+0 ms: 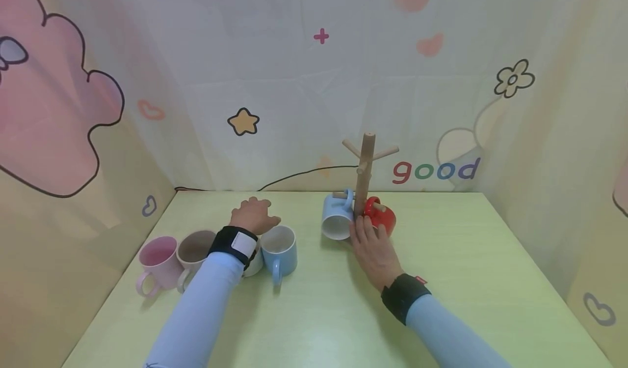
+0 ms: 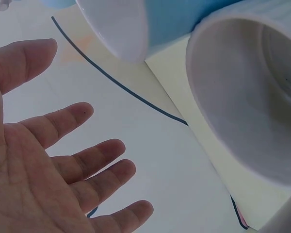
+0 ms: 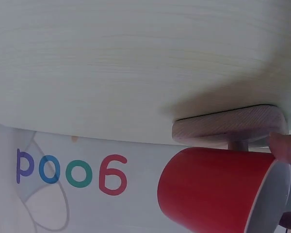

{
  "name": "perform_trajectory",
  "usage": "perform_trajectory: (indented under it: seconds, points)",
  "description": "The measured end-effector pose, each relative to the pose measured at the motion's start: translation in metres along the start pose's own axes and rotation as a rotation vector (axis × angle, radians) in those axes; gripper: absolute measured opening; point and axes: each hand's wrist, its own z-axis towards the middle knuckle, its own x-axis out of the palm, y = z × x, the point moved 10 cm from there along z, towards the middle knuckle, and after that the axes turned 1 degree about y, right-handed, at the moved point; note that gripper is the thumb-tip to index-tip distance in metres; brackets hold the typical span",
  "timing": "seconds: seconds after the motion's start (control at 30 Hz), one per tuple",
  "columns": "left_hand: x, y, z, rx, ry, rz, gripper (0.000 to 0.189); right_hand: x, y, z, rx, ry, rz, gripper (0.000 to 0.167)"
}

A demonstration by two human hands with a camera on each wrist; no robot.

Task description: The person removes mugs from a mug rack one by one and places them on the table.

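My left hand (image 1: 254, 215) hovers over the back of the mugs on the left, fingers spread and holding nothing. In the left wrist view its fingers (image 2: 94, 162) point toward a white mug (image 2: 233, 97) and a blue mug (image 2: 169, 22). At the wooden mug tree (image 1: 363, 182), my right hand (image 1: 375, 251) lies with fingers extended, fingertips right by the foot of the post. A light blue mug (image 1: 336, 215) hangs by its handle on a low left peg. The red mug (image 1: 387, 221), partly behind the right fingers, hangs on a low right peg.
A pink mug (image 1: 162, 264) and a greyish mug (image 1: 193, 251) stand at the left. Another blue mug (image 1: 282, 253) stands upright at that row's right end, beside a white one mostly hidden by my left arm. Patterned cloth (image 1: 294, 84) walls the table (image 1: 324, 324).
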Motion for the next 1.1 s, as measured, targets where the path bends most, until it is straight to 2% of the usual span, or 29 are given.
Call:
perform_trajectory:
  seconds: [0.67, 1.1]
  points:
    - [0.004, 0.002, 0.004, 0.004, 0.008, 0.0, 0.058, 0.008, -0.004, -0.008, 0.002, -0.062, -0.029, 0.112]
    - [0.004, -0.001, 0.005, 0.014, 0.009, -0.003, 0.058, 0.003, -0.012, -0.007, 0.035, -0.061, 0.067, 0.103]
